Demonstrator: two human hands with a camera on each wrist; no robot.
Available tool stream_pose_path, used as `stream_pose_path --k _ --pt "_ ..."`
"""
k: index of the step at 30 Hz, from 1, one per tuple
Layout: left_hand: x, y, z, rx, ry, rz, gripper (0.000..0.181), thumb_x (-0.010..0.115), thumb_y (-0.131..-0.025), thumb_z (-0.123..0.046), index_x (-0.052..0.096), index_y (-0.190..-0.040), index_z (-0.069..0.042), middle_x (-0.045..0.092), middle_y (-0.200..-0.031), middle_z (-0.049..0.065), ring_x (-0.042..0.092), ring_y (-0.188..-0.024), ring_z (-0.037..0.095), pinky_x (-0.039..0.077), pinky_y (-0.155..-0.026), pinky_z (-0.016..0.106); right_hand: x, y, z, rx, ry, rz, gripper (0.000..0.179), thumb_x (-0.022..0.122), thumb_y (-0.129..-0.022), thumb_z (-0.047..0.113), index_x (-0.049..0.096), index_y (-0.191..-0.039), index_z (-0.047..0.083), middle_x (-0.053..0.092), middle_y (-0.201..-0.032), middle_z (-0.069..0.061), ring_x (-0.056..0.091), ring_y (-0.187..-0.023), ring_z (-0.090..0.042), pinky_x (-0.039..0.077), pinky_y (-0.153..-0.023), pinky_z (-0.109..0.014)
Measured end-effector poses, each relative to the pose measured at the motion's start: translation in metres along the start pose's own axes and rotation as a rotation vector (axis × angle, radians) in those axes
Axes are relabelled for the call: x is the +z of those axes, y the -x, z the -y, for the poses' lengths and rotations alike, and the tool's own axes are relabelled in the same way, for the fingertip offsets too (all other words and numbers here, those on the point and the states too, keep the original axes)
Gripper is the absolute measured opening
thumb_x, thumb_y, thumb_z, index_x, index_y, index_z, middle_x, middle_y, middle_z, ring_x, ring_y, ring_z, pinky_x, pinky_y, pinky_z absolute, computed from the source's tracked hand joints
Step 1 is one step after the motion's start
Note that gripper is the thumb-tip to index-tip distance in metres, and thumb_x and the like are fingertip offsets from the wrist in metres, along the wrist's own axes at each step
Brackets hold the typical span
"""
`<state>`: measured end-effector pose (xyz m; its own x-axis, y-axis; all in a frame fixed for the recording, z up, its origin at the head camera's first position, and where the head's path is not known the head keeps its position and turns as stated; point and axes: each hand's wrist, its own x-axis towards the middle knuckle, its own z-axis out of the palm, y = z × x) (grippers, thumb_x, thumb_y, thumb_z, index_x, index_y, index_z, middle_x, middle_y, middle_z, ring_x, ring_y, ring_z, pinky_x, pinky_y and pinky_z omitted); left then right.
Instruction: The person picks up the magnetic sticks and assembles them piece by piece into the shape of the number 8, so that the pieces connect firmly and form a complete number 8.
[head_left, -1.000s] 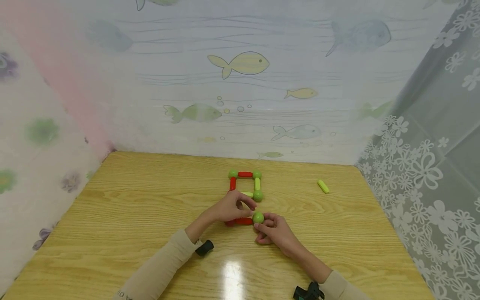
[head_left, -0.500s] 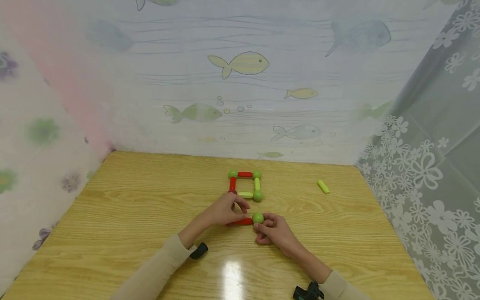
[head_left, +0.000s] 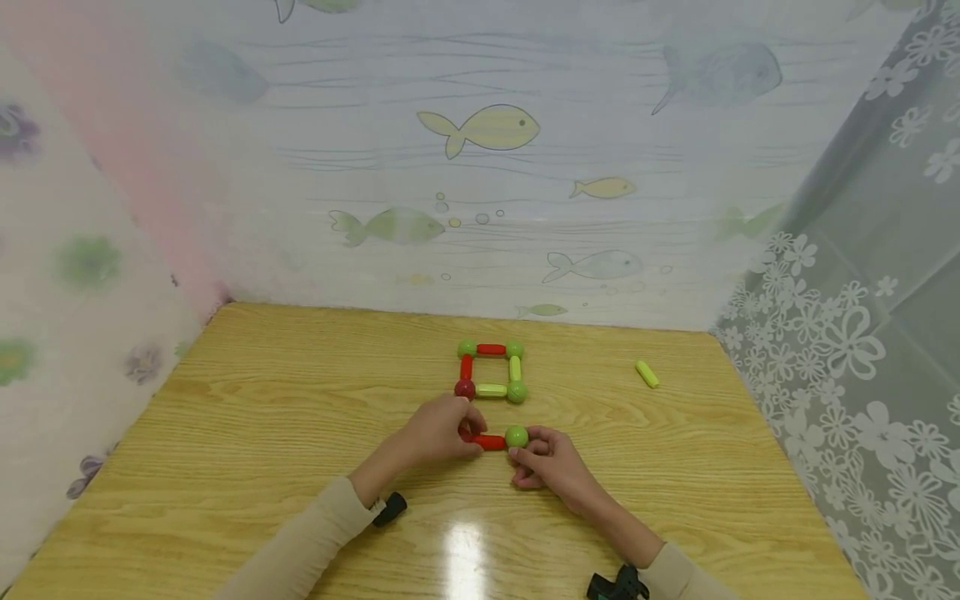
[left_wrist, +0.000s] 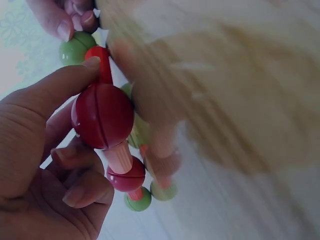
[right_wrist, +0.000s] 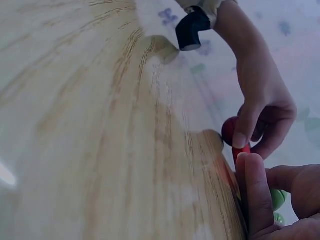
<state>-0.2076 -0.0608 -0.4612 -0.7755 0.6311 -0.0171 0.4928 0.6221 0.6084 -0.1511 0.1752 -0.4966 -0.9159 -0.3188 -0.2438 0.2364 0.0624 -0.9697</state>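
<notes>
Toy sticks and balls form a square at the middle of the table. Its near-left corner is a dark red ball (head_left: 465, 389); the other corners are green balls. Nearer me, a red stick (head_left: 492, 442) joins a second dark red ball (left_wrist: 103, 116) to a green ball (head_left: 516, 437). My left hand (head_left: 442, 429) pinches the red stick close to the red ball, thumb on its near side. My right hand (head_left: 555, 467) holds the green ball between thumb and index finger. A pale pinkish stick (left_wrist: 119, 156) links the two red balls in the left wrist view.
One loose yellow-green stick (head_left: 647, 373) lies to the right on the wooden table (head_left: 225, 450). A fish-patterned curtain (head_left: 480, 183) hangs behind the table's far edge. Black wrist devices (head_left: 617, 583) sit at both sleeves.
My left hand has drawn back left and toward me, from above the gap between the balls to the red stick. The square's near-left red ball has come into sight. My right hand stays put.
</notes>
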Motion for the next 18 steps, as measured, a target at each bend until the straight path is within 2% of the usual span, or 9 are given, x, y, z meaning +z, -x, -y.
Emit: stream_pose_path --k 4,11,18 --pt "0.0001 0.0005 -0.0012 0.017 -0.008 -0.007 0.018 0.086 -0.082 -0.016 0.079 -0.098 -0.01 0.072 -0.089 -0.004 0.056 -0.073 0.008 0.049 -0.067 0.025 0.0003 0.0007 0.001 0.001 0.004 -0.002 0.041 0.064 -0.1 0.009 0.05 -0.133 -0.011 0.071 -0.093 -0.009 0.07 -0.07 -0.011 0.06 -0.069 -0.026" --pt "0.0013 -0.0002 0.0041 0.041 0.053 -0.003 0.014 0.083 -0.084 -0.014 0.079 -0.096 -0.01 0.069 -0.086 -0.006 0.054 -0.071 0.007 0.047 -0.064 0.023 -0.0005 0.0013 0.0006 -0.012 0.007 0.005 0.041 0.065 -0.1 0.01 0.051 -0.132 -0.011 0.071 -0.093 -0.009 0.07 -0.07 -0.012 0.061 -0.069 -0.027" --pt "0.0007 -0.0006 0.0045 0.033 0.083 0.004 0.013 0.082 -0.084 -0.013 0.078 -0.097 -0.009 0.068 -0.085 -0.005 0.053 -0.069 0.007 0.046 -0.063 0.023 -0.0013 0.0002 -0.0008 -0.018 0.003 0.003 0.039 0.065 -0.1 0.01 0.052 -0.131 -0.011 0.071 -0.092 -0.007 0.07 -0.069 -0.012 0.061 -0.068 -0.027"
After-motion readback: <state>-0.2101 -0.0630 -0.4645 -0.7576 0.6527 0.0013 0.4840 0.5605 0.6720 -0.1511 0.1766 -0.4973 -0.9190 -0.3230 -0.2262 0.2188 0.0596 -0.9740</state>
